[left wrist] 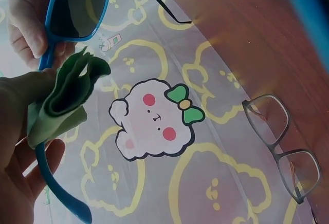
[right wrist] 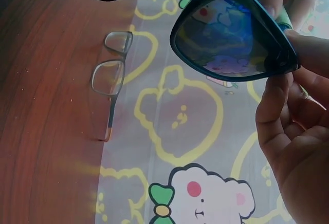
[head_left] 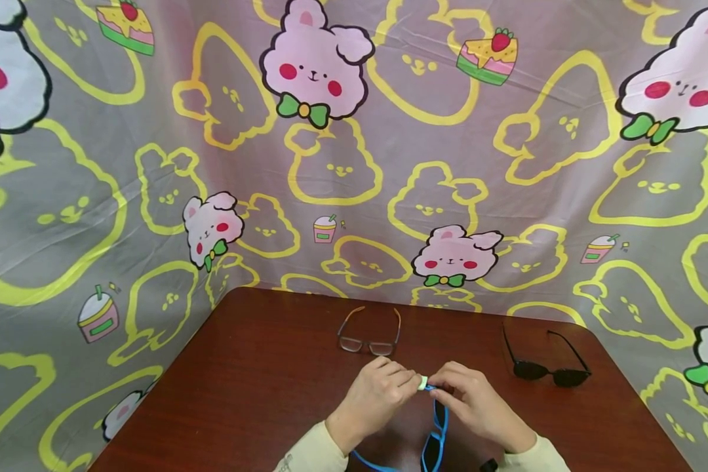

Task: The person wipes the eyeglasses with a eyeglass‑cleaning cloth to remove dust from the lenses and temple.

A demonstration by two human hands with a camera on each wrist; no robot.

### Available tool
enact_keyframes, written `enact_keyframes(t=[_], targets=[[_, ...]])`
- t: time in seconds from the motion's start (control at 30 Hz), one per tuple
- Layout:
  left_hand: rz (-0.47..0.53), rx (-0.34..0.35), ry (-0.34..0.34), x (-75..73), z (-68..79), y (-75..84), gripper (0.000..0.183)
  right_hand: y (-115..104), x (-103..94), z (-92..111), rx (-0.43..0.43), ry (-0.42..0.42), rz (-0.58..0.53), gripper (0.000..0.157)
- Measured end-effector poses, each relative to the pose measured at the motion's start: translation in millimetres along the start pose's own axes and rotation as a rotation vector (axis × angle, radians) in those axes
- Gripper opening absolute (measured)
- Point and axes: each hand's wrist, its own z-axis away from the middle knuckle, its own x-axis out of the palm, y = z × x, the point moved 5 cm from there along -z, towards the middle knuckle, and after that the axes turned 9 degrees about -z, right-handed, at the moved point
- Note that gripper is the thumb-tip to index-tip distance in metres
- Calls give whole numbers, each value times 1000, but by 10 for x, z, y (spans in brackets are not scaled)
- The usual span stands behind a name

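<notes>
A pair of blue-framed sunglasses (head_left: pixel 432 452) with dark lenses hangs between the two hands, close to the person's body. The left hand (head_left: pixel 379 397) pinches a folded green cloth (left wrist: pixel 69 95) around one temple arm; the arm's curved blue tip (left wrist: pixel 69 203) sticks out below the cloth in the left wrist view. At the hinge corner of the same sunglasses, the right hand (head_left: pixel 476 405) grips the frame with thumb and fingers. One dark lens (right wrist: pixel 221 44) fills the upper part of the right wrist view. Part of the cloth is hidden by the left fingers.
Clear eyeglasses (head_left: pixel 368 346) with orange-tipped arms lie on the brown table (head_left: pixel 212 380) beyond the hands. Black sunglasses (head_left: pixel 551 372) rest at the right, arms unfolded. A patterned curtain (head_left: pixel 342 164) surrounds the table's back and sides. A small black object (head_left: pixel 488 465) shows near the right sleeve.
</notes>
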Motion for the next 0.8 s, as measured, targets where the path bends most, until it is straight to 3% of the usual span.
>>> enact_keyframes(t=[0.27, 0.5, 0.8], targets=[[-9, -1, -8, -50, -4, -11, 15, -1, -2, -1, 2, 6, -4, 31], [-19, 0, 32, -88, 3, -19, 25, -11, 5, -2, -8, 6, 12, 32], [-15, 2, 41, -84, 24, -32, 26, -9, 7, 10, -49, 26, 31, 34]])
